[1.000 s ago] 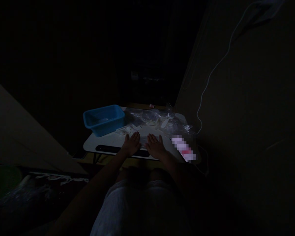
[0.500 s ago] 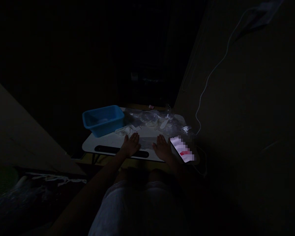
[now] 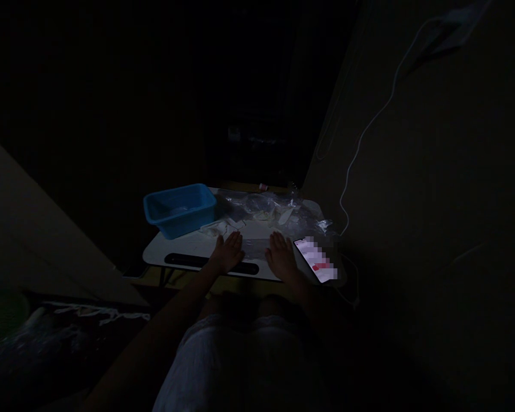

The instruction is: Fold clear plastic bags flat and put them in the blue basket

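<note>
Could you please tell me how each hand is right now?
Left hand: open, palm down, holding nothing.
Right hand: open, palm down, holding nothing.

- Left hand [image 3: 228, 254]: palm down, open, fingers [image 3: 233, 241] slightly spread
- Right hand [image 3: 281, 256]: palm down, open, fingers [image 3: 277, 242] slightly spread
- Left forearm [image 3: 184, 298]: reaches up from the lower left
- Right forearm [image 3: 302, 289]: short, dim, angled inward

Phone screen [image 3: 315, 261]: pixelated, unreadable. Small pinkish item [image 3: 263, 186] at rear: too small to ID. Clear plastic sheeting [image 3: 255, 203]: contents indeterminate, low light.
</note>
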A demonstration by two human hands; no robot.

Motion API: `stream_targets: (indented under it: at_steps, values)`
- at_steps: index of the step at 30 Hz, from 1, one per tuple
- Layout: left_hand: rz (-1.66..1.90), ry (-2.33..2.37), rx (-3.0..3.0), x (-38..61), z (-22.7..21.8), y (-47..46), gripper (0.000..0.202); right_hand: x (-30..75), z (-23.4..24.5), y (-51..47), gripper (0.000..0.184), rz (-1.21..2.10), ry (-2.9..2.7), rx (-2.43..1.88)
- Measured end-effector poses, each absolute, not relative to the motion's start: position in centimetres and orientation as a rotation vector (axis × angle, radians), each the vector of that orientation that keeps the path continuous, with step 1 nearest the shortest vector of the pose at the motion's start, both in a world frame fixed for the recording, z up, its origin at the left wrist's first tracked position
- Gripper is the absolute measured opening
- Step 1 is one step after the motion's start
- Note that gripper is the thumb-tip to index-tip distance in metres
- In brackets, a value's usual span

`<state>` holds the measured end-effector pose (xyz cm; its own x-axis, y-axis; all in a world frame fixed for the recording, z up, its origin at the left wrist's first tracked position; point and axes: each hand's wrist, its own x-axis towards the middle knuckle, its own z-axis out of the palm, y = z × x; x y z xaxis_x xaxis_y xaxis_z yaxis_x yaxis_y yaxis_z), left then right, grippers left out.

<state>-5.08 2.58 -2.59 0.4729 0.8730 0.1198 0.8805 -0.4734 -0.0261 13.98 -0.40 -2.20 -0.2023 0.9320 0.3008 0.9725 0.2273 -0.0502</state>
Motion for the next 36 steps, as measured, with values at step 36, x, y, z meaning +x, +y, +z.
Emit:
stream_targets:
  at_steps: [36]
  values:
    - [-0.101,-1.575,-2.602,-5.0,-2.6,2.5,0.051,13.7,-2.8,-0.1,0.061,-0.069,-2.171,-2.021]
